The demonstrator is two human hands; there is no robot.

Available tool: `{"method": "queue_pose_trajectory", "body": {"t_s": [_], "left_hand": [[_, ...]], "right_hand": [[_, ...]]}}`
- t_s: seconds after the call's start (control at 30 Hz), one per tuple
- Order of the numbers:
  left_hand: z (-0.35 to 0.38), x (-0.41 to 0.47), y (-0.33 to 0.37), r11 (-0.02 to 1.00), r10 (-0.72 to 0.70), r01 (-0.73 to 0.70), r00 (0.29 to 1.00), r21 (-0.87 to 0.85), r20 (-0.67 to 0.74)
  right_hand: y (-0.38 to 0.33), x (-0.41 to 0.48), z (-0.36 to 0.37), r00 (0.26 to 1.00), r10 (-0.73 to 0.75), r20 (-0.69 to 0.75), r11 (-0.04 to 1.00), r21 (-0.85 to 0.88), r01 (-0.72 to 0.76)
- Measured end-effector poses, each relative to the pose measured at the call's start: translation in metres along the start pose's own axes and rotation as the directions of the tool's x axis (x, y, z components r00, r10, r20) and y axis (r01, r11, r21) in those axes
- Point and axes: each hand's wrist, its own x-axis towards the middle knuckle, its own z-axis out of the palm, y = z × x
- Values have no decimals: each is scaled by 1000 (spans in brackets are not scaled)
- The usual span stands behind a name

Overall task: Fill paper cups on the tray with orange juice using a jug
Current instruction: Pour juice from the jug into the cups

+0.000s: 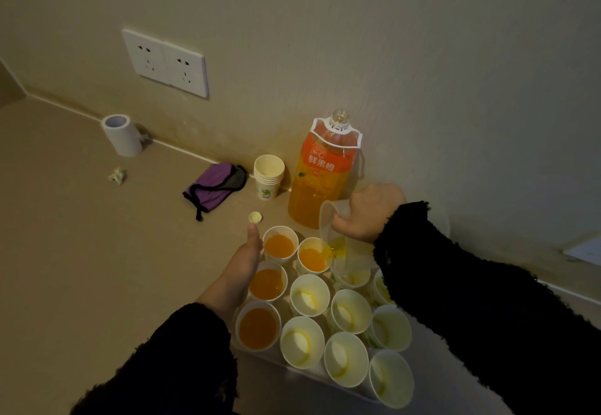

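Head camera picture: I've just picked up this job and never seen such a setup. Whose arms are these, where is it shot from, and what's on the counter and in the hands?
There is no machine here: a person wears one camera on the head, looking down at their own black-sleeved arms. The right hand grips a clear jug, tipped and pouring juice into a back-row cup on the tray. The left hand lies open beside the left-hand cups, holding nothing. Four cups hold juice; the others look nearly empty. Behind the tray stand an uncapped juice bottle and a stack of spare cups; the bottle cap lies on the counter, with a purple pouch further left.
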Motion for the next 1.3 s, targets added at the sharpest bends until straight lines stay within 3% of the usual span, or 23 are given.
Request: {"method": "queue_pose_trajectory", "body": {"t_s": [0.93,1.1,1.3], "left_hand": [[-8,-6,-5,999,-5,5,1000,-53,0],[-5,-5,-5,997,40,-41,999,-69,-8],[9,-9,23,993,99,-98,995,-70,10]], "right_hand": [[-40,-19,-14,967,-248,59,939,-230,255],[-35,-20,-15,975,-221,5,956,-198,218],[-3,-24,-17,985,-35,-167,999,-7,34]]}}
